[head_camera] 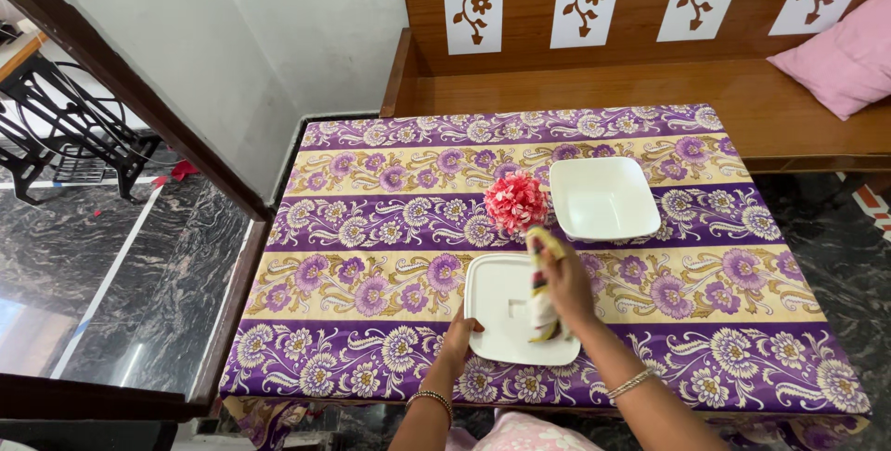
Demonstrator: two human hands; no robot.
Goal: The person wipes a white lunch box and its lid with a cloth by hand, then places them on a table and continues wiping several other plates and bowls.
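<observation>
On the floral tablecloth (371,228), right hand (564,286) grips a folded cloth (541,295) against the white square plate (506,307), left hand (459,332) fingertips steadying its edge; white bowl (603,199) untouched.

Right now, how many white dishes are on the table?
2. A square white bowl sits beyond the red-pink flower bunch, and a square white plate lies near the table's front edge, steadied by the left hand while the right hand holds a cloth on it.

A table (390,228) with a purple and yellow flower cloth (705,321) carries three things. A white bowl (603,199) stands near the far edge, a red flower ball (515,201) just beside it, and a white plate (501,307) lies near the front edge.
</observation>
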